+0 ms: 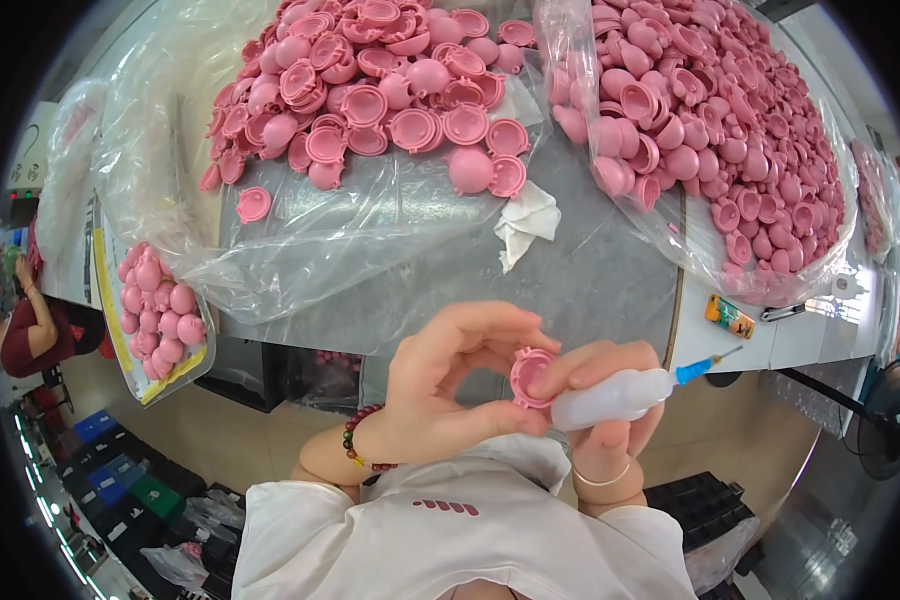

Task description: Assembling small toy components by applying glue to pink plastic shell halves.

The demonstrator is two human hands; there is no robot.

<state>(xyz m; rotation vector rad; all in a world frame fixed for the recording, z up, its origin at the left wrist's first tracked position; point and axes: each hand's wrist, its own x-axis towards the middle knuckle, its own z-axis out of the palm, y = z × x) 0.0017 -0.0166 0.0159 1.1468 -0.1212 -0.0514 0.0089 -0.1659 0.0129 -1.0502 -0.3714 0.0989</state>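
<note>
Up close, hands (530, 390) pinching pink shell (530, 375), glue bottle (610, 398)

There is a single view, from a fisheye camera worn on the person's head, looking steeply down and forward. It sits close above the left hand (450, 385) and right hand (610, 390), which meet just below centre. The bench (590, 270) fills the field from 10 to 2 o'clock, its edges bending near the rim. The floor shows at 7 and 5 o'clock.
</note>
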